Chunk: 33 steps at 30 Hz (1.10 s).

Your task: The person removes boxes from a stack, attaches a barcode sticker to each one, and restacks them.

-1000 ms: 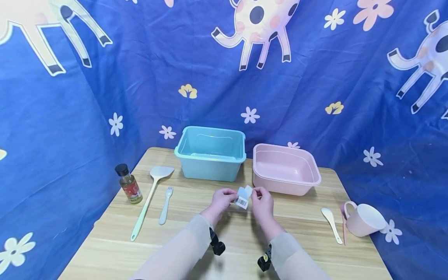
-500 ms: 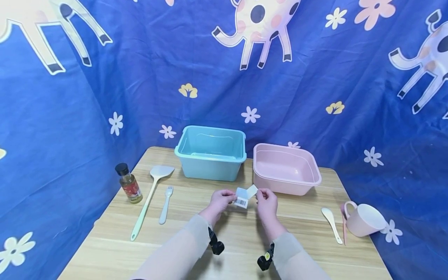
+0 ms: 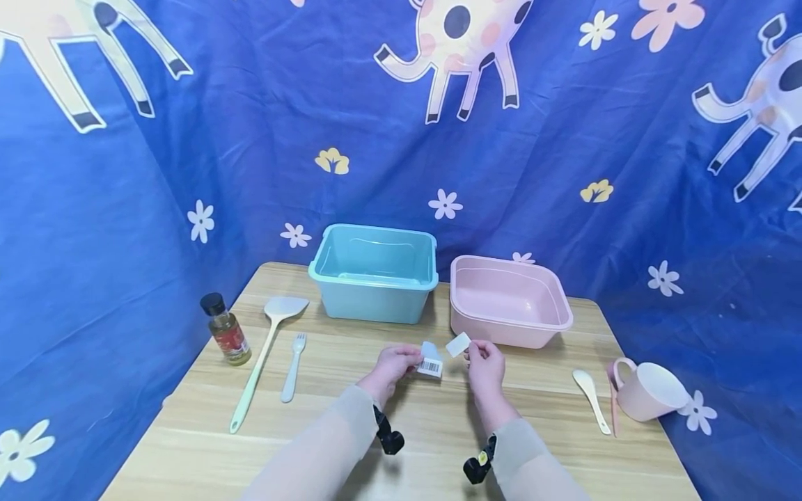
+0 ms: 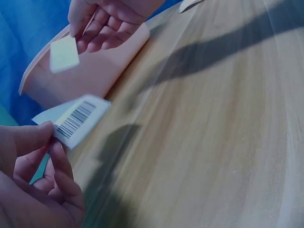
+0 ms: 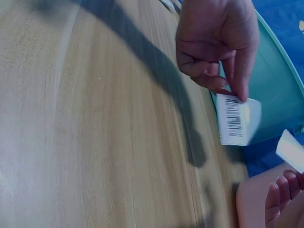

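Note:
Above the table, the thumb and fingers of my left hand [image 3: 393,369] pinch a small white barcode label [image 4: 80,119], which has a pale bluish flap behind the printed part. To its right, my right hand [image 3: 486,369] pinches a small blank white rectangle [image 3: 459,344] by one corner, between thumb and fingertip. A gap separates the two pieces. In the left wrist view the rectangle looks slightly yellowish and overlaps the pink basin [image 4: 109,61]. The right wrist view shows the barcode face and its curved translucent flap [image 5: 254,118] beneath my left fingertips.
Behind the hands stand a teal bin [image 3: 372,303] and a pink basin's rim [image 3: 507,321]. On the left lie a bottle [image 3: 229,337], a spatula [image 3: 253,379] and a fork [image 3: 292,369]. A white spoon [image 3: 592,400], a thin pink utensil [image 3: 614,410] and a mug [image 3: 651,393] are at right.
My right hand has moved right, taking the white rectangle away from the barcode label; they overlapped before and are now apart. My left hand has stayed nearly in place.

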Motion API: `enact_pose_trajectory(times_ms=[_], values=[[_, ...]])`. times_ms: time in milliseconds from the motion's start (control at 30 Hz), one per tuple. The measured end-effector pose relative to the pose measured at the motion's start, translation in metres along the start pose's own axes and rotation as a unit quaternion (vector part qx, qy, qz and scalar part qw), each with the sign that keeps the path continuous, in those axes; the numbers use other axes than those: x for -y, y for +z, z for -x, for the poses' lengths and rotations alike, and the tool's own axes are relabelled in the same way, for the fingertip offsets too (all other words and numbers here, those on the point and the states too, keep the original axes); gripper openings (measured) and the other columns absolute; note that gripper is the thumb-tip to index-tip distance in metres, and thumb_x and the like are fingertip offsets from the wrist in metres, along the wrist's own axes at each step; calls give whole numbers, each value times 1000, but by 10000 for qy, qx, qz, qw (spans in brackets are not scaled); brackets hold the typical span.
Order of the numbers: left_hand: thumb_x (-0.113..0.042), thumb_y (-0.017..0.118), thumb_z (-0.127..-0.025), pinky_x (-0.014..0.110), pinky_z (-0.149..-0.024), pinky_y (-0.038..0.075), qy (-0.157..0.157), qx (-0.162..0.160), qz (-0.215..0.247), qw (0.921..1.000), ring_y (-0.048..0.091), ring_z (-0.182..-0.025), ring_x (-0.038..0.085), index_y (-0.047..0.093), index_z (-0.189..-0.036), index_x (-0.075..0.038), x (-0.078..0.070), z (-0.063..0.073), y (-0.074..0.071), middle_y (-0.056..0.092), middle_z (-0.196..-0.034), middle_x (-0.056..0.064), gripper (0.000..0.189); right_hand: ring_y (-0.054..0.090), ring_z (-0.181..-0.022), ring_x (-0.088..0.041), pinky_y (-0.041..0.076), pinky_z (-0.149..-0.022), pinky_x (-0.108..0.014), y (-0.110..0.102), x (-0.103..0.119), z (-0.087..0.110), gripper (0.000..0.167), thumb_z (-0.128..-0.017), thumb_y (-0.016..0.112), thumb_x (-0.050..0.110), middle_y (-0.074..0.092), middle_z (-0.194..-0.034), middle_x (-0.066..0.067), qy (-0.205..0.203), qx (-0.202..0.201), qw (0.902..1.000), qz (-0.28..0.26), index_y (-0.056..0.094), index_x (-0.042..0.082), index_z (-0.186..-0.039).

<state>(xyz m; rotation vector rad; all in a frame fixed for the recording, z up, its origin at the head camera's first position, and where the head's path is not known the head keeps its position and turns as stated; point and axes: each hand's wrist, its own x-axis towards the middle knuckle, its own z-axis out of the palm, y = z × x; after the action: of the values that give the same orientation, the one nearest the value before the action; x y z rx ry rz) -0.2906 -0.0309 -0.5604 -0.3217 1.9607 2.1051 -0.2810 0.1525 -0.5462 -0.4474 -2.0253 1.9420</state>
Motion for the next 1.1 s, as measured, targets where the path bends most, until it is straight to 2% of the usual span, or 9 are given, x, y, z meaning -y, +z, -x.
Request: enact_pose_trajectory(times_ms=[133, 367, 533, 600, 767, 833, 933, 1000, 1100], values=[[0, 69, -87, 20, -55, 43, -253, 28, -42, 9997, 54, -59, 7, 70, -105, 5, 2, 2, 2, 69, -81, 7, 18, 61, -69, -16, 49, -55, -21, -2, 1, -2, 11, -96, 56, -2, 68, -84, -20, 15, -92, 9999, -53, 63, -11, -98], [6, 64, -87, 15, -44, 39, -305, -169, -340, 9988, 52, -49, 4, 67, -98, 10, 11, 0, 3, 70, -83, 19, 12, 62, -66, -15, 48, -53, -19, -1, 6, 3, 12, -96, 56, -3, 67, -82, -21, -44, 108, 9999, -88, 62, -13, -98], [4, 64, -87, 17, -43, 41, -277, -323, -714, 9965, 54, -48, 7, 69, -93, 8, 16, -2, 0, 69, -80, 18, 9, 62, -67, -14, 49, -55, -20, 0, 8, 5, 13, -97, 56, -2, 67, -84, -22, -35, 202, 9998, -48, 62, -14, -99], [1, 66, -86, 19, -44, 43, -170, -405, -1050, 9935, 54, -50, 10, 70, -91, 6, 15, -1, -1, 69, -79, 15, 8, 63, -69, -17, 49, -55, -20, 1, 4, 3, 13, -96, 57, -1, 66, -89, -27, -27, 165, 9999, -24, 63, -12, -99], [-5, 72, -81, 25, -52, 45, 60, -724, -1945, 9782, 56, -62, 17, 70, -84, 1, 11, 3, -8, 64, -76, 7, 6, 63, -71, -20, 49, -55, -20, 6, 3, 4, 11, -95, 58, -2, 67, -85, -23, -87, 145, 9999, 20, 63, -11, -97], [-5, 74, -80, 27, -55, 45, 76, -870, -2062, 9746, 55, -65, 19, 68, -83, 0, 9, 4, -10, 62, -76, 8, 8, 63, -71, -21, 50, -55, -21, 7, 4, 6, 10, -95, 58, -3, 67, -84, -22, -126, 141, 9998, 15, 64, -11, -96], [-4, 74, -80, 28, -55, 45, 232, -1134, -1919, 9746, 54, -66, 20, 64, -85, -2, 4, 5, -8, 59, -76, 8, 12, 63, -73, -24, 51, -56, -22, 9, 4, 7, 10, -94, 58, -3, 66, -84, -23, -217, 185, 9996, 88, 64, -11, -96], [-3, 74, -81, 27, -57, 46, 548, -1247, -1640, 9770, 54, -67, 18, 63, -86, -2, -2, 6, -2, 59, -77, 7, 12, 64, -75, -28, 51, -57, -22, 11, 6, 9, 10, -94, 58, -3, 65, -87, -26, -309, 234, 9991, 163, 64, -11, -96], [-2, 72, -83, 25, -58, 47, 1164, -980, -1006, 9832, 55, -64, 15, 66, -87, 2, -16, 11, 10, 63, -76, 9, 8, 63, -77, -30, 50, -58, -20, 14, 7, 11, 9, -94, 58, -3, 65, -89, -26, -481, 249, 9979, 361, 65, -9, -95]])
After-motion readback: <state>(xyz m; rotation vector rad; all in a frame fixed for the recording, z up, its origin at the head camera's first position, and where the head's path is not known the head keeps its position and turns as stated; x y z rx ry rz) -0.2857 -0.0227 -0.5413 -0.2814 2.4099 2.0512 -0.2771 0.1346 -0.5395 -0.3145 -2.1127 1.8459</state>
